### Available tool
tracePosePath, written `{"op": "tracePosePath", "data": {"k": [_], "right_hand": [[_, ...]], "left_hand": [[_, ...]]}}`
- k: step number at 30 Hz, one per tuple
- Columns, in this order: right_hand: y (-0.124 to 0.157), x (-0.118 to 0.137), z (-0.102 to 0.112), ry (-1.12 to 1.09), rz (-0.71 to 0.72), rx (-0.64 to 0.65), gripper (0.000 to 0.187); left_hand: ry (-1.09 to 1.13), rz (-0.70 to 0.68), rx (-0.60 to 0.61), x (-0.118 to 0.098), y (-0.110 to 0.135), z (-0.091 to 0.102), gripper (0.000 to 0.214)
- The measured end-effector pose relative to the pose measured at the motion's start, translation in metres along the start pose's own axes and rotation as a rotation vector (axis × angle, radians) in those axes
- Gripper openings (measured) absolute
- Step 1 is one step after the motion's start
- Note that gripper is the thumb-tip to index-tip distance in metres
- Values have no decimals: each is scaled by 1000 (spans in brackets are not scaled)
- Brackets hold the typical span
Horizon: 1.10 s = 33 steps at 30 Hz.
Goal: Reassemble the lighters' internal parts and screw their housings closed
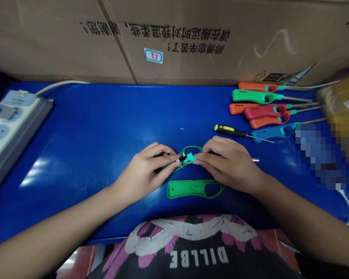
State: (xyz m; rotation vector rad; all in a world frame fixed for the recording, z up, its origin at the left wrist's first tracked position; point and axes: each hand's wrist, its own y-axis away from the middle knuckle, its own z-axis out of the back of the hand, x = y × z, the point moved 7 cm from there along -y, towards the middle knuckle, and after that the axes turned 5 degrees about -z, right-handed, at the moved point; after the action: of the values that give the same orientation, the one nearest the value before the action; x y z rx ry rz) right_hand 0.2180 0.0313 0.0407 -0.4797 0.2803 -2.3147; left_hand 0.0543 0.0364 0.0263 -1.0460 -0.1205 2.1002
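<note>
My left hand pinches a small black-and-white igniter piece between thumb and fingertips. Opposite it, my right hand has its fingertips closed on a teal trigger, which meets the black piece. A thin wire shows by the trigger. Under both hands lies a green lighter shell half, partly covered by my fingers. A metal tube end sticks out beyond my right hand. Closer to me rests another green shell half, its hollow side up, with an open loop at its right.
A black-and-yellow screwdriver lies beyond my right hand. Several lighters in orange, green, red and blue are at the back right. A power strip stands left; a cardboard box borders the blue table's back. A tiny pin lies mid-table.
</note>
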Motion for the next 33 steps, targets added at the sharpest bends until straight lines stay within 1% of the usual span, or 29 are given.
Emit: {"op": "tracePosePath", "data": {"k": [4, 7, 10, 14, 20, 23, 28, 31, 33], "right_hand": [[0, 1, 0, 14, 4, -6, 24], [2, -3, -4, -35, -21, 16, 23], [3, -8, -9, -171, -91, 38, 19], [2, -11, -12, -377, -170, 20, 15], [-2, -14, -7, -519, -235, -10, 6], [-2, -12, -5, -572, -215, 14, 5], [-2, -6, 1, -516, -130, -20, 4], [-2, -6, 3, -509, -113, -44, 4], [-1, -6, 2, -511, -114, -33, 4]], "left_hand": [[31, 23, -44, 0, -1, 1, 16], [43, 11, -72, -2, -1, 3, 16], [52, -5, -87, -4, -1, 5, 16], [43, -16, -100, -5, -1, 5, 17], [29, -46, -107, -7, 1, 7, 21], [2, -65, -97, -9, 3, 7, 21], [-14, -111, -104, -11, 3, 7, 22], [4, -131, -100, -13, 3, 6, 23], [3, -135, -88, -14, 3, 5, 22]]}}
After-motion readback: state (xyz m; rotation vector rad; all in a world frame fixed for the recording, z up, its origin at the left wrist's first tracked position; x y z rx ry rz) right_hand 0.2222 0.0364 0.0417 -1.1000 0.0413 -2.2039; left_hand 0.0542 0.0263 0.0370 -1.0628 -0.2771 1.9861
